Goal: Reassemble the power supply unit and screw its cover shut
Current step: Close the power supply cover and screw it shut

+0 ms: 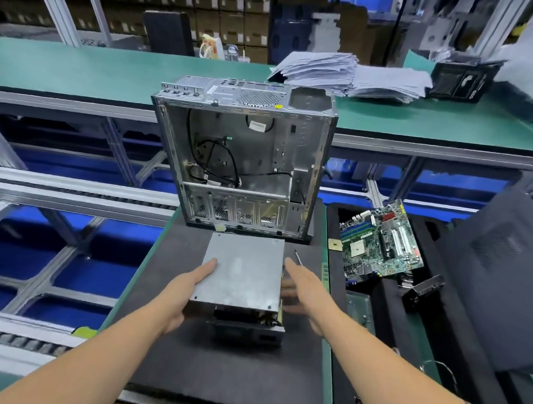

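Head view: power supply unit (240, 274) sits on a dark mat (167, 350) at the near edge of the workstation, directly in front of an opened computer case (242, 158) that stands upright behind it. Grey metal cover (244, 268) lies on top of the unit, its near edge raised, with internal parts visible in the gap below. Left hand (191, 287) lies with straight fingers flat against the cover's left edge and top, thumb under the near corner; no curled grasp observed. Right hand (301, 285) is at the unit's right side with fingers extended; it is motion-blurred, and contact with the cover cannot be confirmed. Screwdriver (298, 258) lies on the mat just beyond the right hand's fingertips, apart from the unit. Motherboard (379, 240) rests on a dark tray to the right. Stacked papers (350, 74) lie on the green bench (81, 68) behind the case
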